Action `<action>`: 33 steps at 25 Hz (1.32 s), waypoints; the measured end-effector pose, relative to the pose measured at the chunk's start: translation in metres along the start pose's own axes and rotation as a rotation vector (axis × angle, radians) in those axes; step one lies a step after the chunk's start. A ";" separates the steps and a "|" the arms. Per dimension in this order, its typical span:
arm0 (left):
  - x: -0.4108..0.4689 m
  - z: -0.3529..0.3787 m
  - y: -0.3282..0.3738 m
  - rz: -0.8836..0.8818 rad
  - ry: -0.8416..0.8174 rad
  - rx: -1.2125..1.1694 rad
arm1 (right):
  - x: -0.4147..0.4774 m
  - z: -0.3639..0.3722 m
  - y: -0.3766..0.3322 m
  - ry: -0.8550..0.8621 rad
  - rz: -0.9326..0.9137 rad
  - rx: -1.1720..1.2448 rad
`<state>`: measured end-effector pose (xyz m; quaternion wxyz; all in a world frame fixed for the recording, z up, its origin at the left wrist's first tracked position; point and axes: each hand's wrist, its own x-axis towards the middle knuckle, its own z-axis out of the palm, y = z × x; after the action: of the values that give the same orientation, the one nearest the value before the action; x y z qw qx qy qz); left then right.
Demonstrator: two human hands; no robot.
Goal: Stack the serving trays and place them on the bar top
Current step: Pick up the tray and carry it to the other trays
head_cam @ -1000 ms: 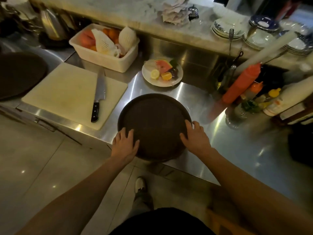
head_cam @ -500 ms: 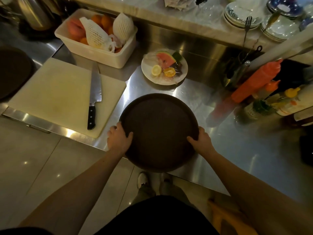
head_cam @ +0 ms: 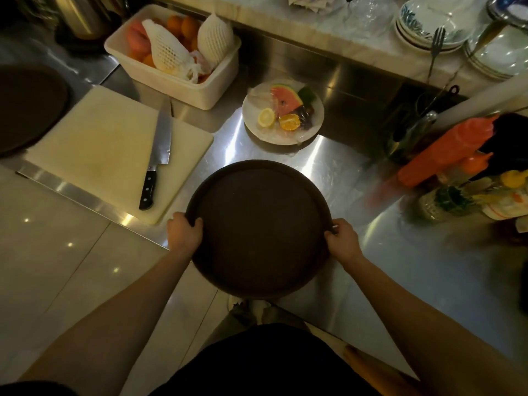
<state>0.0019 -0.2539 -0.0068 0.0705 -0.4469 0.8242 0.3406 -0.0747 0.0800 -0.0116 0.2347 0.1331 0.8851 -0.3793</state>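
A round dark brown serving tray [head_cam: 258,227] hangs half over the front edge of the steel counter [head_cam: 400,261]. My left hand [head_cam: 184,232] grips its left rim and my right hand [head_cam: 341,242] grips its right rim, thumbs on top. A second dark round tray [head_cam: 27,108] lies at the far left, partly cut off by the frame. The marble bar top [head_cam: 337,32] runs along the back, above the counter.
A cutting board [head_cam: 114,150] with a knife [head_cam: 157,161] lies left of the held tray. Behind are a fruit tub [head_cam: 177,55] and a plate of cut fruit [head_cam: 283,112]. Squeeze bottles [head_cam: 445,150] crowd the right. Stacked plates [head_cam: 423,27] sit on the bar top.
Both hands slid from the tray's near edge out to its left and right rims and closed on it. The tray has come toward me, further over the counter edge.
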 end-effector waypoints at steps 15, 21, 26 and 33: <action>-0.076 -0.112 -0.036 -0.015 0.482 -0.317 | -0.035 0.014 -0.138 0.126 -0.429 0.232; -0.067 -0.193 -0.113 -0.117 0.655 -0.445 | -0.077 0.097 -0.211 0.016 -0.591 0.214; -0.047 -0.278 -0.193 -0.137 0.721 -0.501 | -0.128 0.197 -0.270 -0.026 -0.674 0.183; -0.021 -0.365 -0.312 -0.239 0.788 -0.544 | -0.190 0.326 -0.344 -0.119 -0.751 0.131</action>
<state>0.3281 -0.5823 0.1234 -0.3274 -0.6352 0.6123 0.3382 0.0475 -0.4031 0.0999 0.1213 -0.2076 0.8309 -0.5017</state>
